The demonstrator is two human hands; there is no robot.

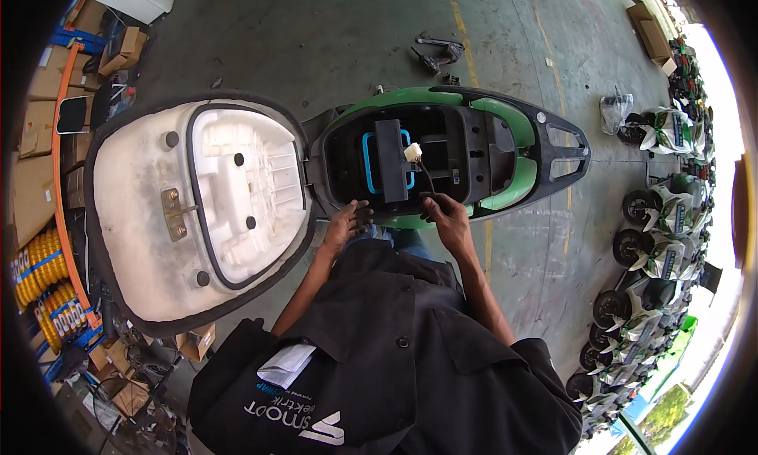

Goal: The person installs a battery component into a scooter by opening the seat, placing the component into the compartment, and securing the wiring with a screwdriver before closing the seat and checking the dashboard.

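Note:
My right hand [447, 218] is closed in a pinch on a black cable [427, 178], which rises to a white plug connector [413, 152]. The connector lies by a dark flat bar [388, 161] across the scooter's open under-seat compartment [347, 147]. A light-blue handle frame [367, 163] shows around the bar. Beside the compartment's near edge, my left hand [346, 223] has its fingers loosely bent and a little apart, with nothing seen in them. The scooter's seat [126, 210] is flipped up to the left, its white underside showing.
Green body panels [517, 123] and a black rear rack [564, 147] extend right. A dark metal part [439, 54] lies on the floor beyond. Several scooters [663, 210] stand along the right. Shelving with an orange beam [61, 163] and cardboard boxes [35, 127] lines the left.

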